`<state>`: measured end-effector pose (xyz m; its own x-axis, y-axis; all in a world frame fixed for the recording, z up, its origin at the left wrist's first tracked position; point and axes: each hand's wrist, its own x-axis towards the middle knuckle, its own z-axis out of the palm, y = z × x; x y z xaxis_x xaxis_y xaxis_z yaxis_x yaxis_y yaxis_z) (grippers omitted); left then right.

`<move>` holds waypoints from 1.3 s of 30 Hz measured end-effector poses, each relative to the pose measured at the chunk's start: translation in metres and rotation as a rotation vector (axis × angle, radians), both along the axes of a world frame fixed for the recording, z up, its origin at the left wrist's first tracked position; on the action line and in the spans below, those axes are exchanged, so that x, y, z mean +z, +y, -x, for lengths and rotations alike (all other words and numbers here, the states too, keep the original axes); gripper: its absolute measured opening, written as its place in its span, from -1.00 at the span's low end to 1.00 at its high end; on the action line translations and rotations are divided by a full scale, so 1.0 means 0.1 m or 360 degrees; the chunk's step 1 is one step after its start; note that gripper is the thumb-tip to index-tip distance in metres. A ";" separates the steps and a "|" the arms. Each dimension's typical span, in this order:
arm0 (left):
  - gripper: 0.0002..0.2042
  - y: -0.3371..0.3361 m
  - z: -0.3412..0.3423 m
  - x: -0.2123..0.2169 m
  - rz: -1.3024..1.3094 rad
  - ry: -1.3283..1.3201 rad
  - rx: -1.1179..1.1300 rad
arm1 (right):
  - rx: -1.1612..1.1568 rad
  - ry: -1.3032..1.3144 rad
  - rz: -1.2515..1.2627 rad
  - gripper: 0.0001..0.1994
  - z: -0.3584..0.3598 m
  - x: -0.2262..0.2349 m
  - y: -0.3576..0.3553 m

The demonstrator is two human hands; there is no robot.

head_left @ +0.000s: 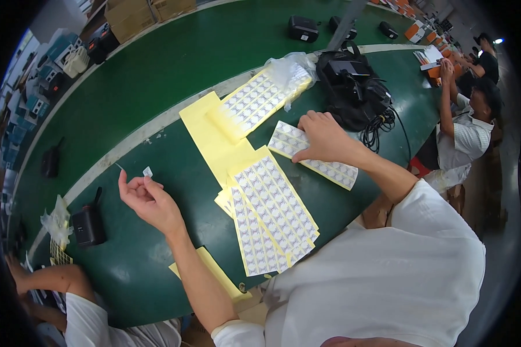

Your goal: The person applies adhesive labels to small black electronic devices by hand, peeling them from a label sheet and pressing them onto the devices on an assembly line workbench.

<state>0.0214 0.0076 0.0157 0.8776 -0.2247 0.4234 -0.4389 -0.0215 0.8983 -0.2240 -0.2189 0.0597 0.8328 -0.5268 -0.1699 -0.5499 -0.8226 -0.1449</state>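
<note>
- The left hand, half open, pinches a small white sticker at its fingertips.
- The right hand presses flat on a sticker sheet, at 3 o'clock from the left hand, on the green worktop.
- The sticker print is too small to read.

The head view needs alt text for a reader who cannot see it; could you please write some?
A person's left hand pinches a small white sticker above a green table, while the right hand presses on a sticker sheet. More yellow-backed sticker sheets lie between them, with a black bag behind.
</note>
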 end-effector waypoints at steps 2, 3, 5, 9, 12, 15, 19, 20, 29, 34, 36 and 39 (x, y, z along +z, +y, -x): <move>-0.59 0.01 0.00 0.00 -0.0002 0.0004 0.0007 | -0.0162 -0.0092 -0.0191 -0.31 0.00 0.09 0.00; -0.59 0.01 -0.01 0.00 -0.0007 -0.0003 0.0004 | -0.0148 -0.0089 -0.0198 -0.31 0.00 0.16 0.01; -0.59 0.03 0.00 0.01 -0.0018 -0.0011 0.0023 | -0.0446 -0.0135 -0.0690 -0.35 0.01 0.27 0.00; -0.59 0.02 -0.01 0.01 -0.0073 -0.0027 0.0055 | -0.0432 -0.0766 -0.1407 -0.39 0.13 0.26 -0.04; -0.58 0.01 -0.04 -0.03 -0.0074 -0.0050 0.0047 | -0.0421 -0.0885 -0.1948 -0.46 0.05 0.36 0.18; -0.59 -0.01 -0.02 0.01 -0.0070 -0.0046 0.0051 | -0.0439 -0.0858 -0.2321 -0.51 -0.15 0.26 0.48; -0.59 0.01 -0.04 -0.01 -0.0062 -0.0017 0.0056 | -0.0172 -0.0680 -0.1620 -0.49 -0.33 -0.09 0.65; -0.59 0.02 -0.04 -0.02 -0.0069 -0.0021 0.0050 | -0.0176 -0.0521 -0.1275 -0.48 -0.34 -0.09 0.68; -0.58 0.03 0.00 -0.02 -0.0116 -0.0025 0.0060 | 0.1339 -0.0786 -0.0615 -0.43 -0.37 -0.06 0.93; -0.58 0.00 -0.01 -0.05 -0.0086 0.0052 0.0066 | 0.1848 -0.0576 -0.0765 -0.49 -0.40 -0.40 1.24; -0.58 0.00 -0.03 -0.04 -0.0068 -0.0025 0.0073 | 0.1926 -0.0643 -0.0830 -0.59 -0.40 -0.39 1.25; -0.58 0.00 -0.05 -0.02 -0.0115 -0.0009 0.0084 | 0.2039 -0.0690 -0.0879 -0.71 -0.41 -0.40 1.19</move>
